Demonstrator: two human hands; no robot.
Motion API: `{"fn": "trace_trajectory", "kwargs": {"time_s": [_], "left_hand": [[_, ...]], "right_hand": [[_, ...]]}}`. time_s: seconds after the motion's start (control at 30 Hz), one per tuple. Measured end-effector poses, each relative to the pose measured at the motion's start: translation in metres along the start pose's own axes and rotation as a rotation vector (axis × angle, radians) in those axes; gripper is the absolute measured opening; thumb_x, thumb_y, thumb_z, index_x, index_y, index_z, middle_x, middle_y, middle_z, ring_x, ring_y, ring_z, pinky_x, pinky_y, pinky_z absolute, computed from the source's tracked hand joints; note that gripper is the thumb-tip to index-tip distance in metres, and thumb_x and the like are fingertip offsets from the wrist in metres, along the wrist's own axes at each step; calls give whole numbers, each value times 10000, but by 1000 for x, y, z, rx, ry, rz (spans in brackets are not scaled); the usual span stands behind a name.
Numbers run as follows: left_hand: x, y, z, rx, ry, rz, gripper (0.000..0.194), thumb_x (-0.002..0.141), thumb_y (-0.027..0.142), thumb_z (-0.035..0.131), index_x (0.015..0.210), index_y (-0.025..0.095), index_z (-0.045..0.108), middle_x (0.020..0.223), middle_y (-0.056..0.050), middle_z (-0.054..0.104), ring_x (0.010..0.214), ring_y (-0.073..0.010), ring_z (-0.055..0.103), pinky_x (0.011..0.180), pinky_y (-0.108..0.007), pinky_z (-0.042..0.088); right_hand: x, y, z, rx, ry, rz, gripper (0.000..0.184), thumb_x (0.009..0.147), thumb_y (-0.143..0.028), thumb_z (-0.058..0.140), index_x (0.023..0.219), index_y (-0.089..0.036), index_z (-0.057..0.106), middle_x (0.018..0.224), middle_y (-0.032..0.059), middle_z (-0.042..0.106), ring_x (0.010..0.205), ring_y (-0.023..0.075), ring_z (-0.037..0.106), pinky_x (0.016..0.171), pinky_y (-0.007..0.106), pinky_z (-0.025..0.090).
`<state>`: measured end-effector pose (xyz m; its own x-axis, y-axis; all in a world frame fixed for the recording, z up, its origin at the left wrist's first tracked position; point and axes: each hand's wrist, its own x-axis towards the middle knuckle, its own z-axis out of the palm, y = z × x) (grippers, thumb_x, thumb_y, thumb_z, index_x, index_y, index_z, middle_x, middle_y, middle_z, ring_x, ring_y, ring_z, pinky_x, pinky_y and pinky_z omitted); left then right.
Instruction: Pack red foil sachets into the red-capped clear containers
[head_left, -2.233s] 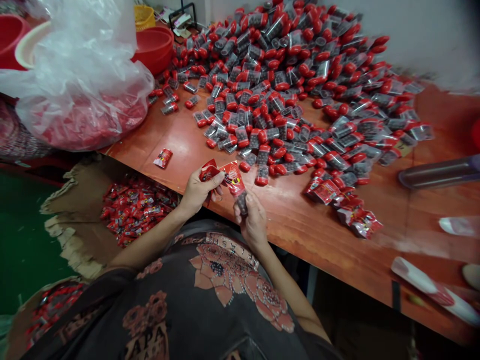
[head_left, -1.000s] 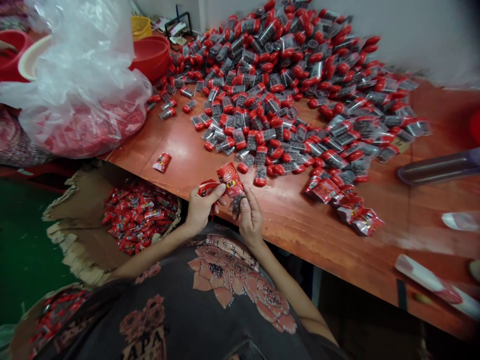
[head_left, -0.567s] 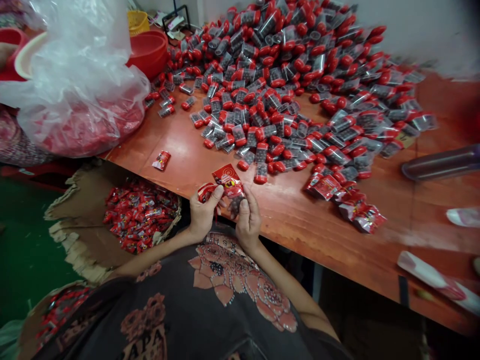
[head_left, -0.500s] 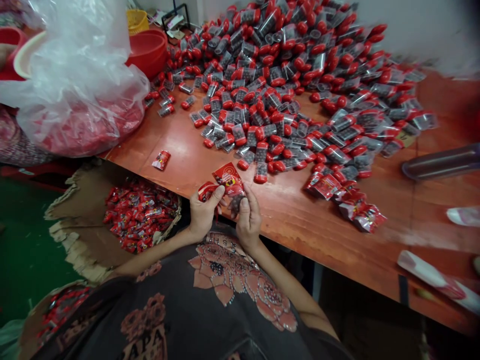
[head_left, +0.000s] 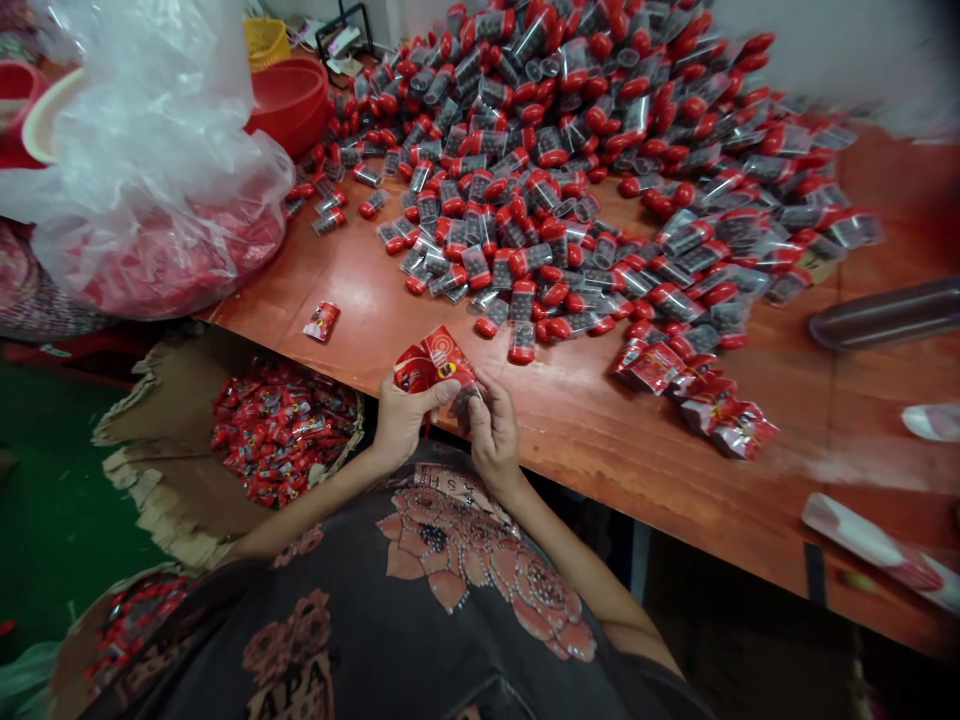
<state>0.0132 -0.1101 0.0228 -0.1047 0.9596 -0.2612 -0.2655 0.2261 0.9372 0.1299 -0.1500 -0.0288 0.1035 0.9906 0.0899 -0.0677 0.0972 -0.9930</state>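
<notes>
My left hand (head_left: pixel 399 420) is closed on a bunch of red printed wrappers (head_left: pixel 415 368) at the near edge of the red-brown table (head_left: pixel 570 430). My right hand (head_left: pixel 489 432) pinches a small clear tube of dark beads (head_left: pixel 466 400) that sits partly inside one red wrapper (head_left: pixel 444 355). Both hands meet just in front of my chest. A huge heap of clear tubes with red caps (head_left: pixel 570 160) covers the table beyond them. A small pile of wrapped red packets (head_left: pixel 694 395) lies to the right.
A cardboard box (head_left: pixel 187 440) of wrapped red packets stands below the table's left edge. A clear plastic bag (head_left: pixel 150 170) of red pieces sits at the left, red basins (head_left: pixel 289 95) behind it. One loose packet (head_left: pixel 322 321) lies on the table. A dark cylinder (head_left: pixel 885 315) lies at right.
My hands have drawn closer together near my chest, and the tube has gone further into the red wrapper. The view has shifted slightly.
</notes>
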Motion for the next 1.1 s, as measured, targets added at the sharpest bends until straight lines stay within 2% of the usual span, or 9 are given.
{"fn": "trace_trajectory", "kwargs": {"time_s": [0.13, 0.27, 0.33, 0.4, 0.5, 0.67, 0.83, 0.93, 1.1], "left_hand": [[5, 7, -1, 14, -69, -12, 297, 599, 298, 871, 658, 161, 614, 567, 49, 557, 432, -43, 409, 377, -179, 317], [4, 9, -1, 77, -102, -57, 255, 640, 304, 837, 664, 167, 624, 550, 48, 543, 421, -46, 391, 376, -186, 313], [5, 9, -1, 95, -98, -58, 253, 638, 299, 833, 655, 169, 616, 541, 49, 533, 418, -49, 389, 369, -189, 303], [7, 8, 1, 93, -93, -47, 253, 630, 293, 837, 674, 170, 621, 555, 48, 543, 421, -49, 393, 365, -189, 298], [9, 5, 7, 48, -69, -30, 265, 628, 299, 841, 691, 172, 617, 563, 55, 543, 424, -47, 399, 366, -187, 307], [11, -2, 13, -12, -115, -81, 326, 629, 333, 844, 630, 166, 564, 517, 63, 513, 397, -40, 399, 358, -177, 322], [22, 9, 5, -48, -120, -89, 384, 575, 356, 879, 710, 168, 573, 569, 62, 564, 404, -40, 429, 340, -160, 317], [25, 17, 5, -25, -198, -135, 399, 541, 277, 897, 810, 163, 626, 660, 55, 614, 418, -26, 426, 339, -149, 314], [19, 14, 10, -64, -160, -103, 307, 609, 291, 863, 650, 148, 594, 572, 46, 566, 399, -24, 413, 329, -149, 298]], "right_hand": [[1, -2, -1, 70, -50, 3, 345, 978, -354, 507, 1322, -367, 486, 987, 26, 675, 715, 161, 634, 620, 351, 561], [4, -8, -3, 85, -86, 48, 426, 979, -370, 494, 1398, -363, 415, 869, 15, 654, 600, 150, 584, 507, 322, 522], [7, -10, -4, 54, -99, 57, 462, 979, -367, 491, 1433, -359, 405, 890, 26, 665, 643, 165, 610, 555, 347, 554], [8, -11, -5, 3, -99, 30, 452, 969, -351, 513, 1417, -358, 456, 979, 38, 687, 770, 190, 658, 694, 400, 591], [8, -7, -3, -46, -24, -30, 417, 953, -318, 545, 1367, -363, 522, 1097, 37, 686, 924, 209, 673, 842, 438, 579], [6, -2, 1, 45, 111, -18, 334, 960, -306, 532, 1293, -326, 525, 1015, 32, 688, 848, 179, 683, 739, 380, 586], [10, -9, -8, 94, 63, -34, 286, 936, -289, 580, 1217, -312, 534, 954, -4, 697, 745, 137, 674, 674, 322, 555], [11, -8, -12, 62, 0, -25, 364, 933, -295, 585, 1289, -318, 511, 955, -2, 714, 770, 145, 686, 681, 319, 549], [10, -10, -13, -97, -38, -6, 458, 940, -314, 571, 1394, -316, 513, 1110, 48, 726, 888, 183, 699, 809, 375, 562]]}}
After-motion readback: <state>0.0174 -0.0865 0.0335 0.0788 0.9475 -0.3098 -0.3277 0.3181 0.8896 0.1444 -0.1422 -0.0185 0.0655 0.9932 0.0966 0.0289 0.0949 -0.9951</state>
